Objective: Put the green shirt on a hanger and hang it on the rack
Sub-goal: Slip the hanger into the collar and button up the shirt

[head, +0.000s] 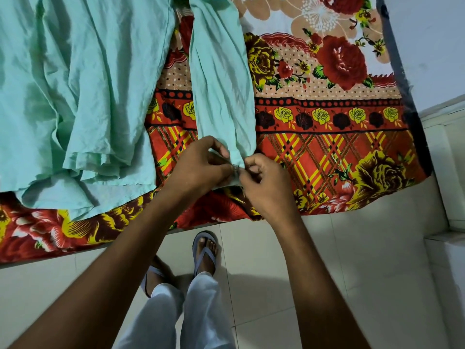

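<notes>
your fingertips (232,170) meet at the cuff end of one long sleeve (221,79), both hands curled in a pinch there: your left hand (201,165) grips the cuff from the left, thumb and forefinger closed on the fabric, and your right hand (266,182) pinches it from the right, something small and pale between the fingertips that you cannot make out. that sleeve belongs to the pale mint-green cotton shirt (75,91), which lies spread and heavily creased on the red, yellow and black floral bedsheet (327,137). its body fills the upper left, the hem bunched in folds near the bed's front edge; the sleeve runs straight down from the top beside it, a strip of sheet showing between them. right of the sleeve the sheet lies bare to the bed's corner. below the edge is pale tiled floor (339,273), with your feet in grey flip-flops (205,250).
</notes>
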Demonstrator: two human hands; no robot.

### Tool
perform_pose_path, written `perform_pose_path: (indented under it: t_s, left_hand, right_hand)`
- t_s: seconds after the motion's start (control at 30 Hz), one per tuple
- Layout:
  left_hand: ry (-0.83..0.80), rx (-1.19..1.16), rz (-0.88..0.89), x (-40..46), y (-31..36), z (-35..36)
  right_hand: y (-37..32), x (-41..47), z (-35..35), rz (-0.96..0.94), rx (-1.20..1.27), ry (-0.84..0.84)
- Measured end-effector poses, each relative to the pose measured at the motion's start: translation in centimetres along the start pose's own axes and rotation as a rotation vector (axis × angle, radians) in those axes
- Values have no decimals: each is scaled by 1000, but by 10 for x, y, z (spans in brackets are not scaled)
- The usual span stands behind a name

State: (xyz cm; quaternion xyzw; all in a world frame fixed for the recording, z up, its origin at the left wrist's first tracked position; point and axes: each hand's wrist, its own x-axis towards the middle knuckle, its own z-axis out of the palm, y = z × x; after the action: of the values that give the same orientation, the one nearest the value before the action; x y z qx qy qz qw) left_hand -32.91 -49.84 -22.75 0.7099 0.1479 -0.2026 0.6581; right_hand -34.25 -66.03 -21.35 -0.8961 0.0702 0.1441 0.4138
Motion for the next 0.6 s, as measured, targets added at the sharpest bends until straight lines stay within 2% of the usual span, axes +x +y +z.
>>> perform_pose_path:
  t_s: [0.1, 0.2, 0.33, 0.47, 0.6]
  left_hand:
    - [9, 323, 161, 4, 4, 7]
    - [39, 496, 275, 5, 10, 11]
    - [108, 552, 388, 6, 12, 6]
    - [244, 517, 434, 10, 22, -10]
    - [362, 562, 408, 19, 40, -43]
  right_hand:
    - [2, 2, -4, -3, -104, 68]
    - [-2, 4, -7, -13, -225, 166]
    - [-12, 7, -5, -121, -212, 285]
    - [-30, 20, 3, -310, -275, 272]
    - [-62, 49, 16, -447, -327, 256]
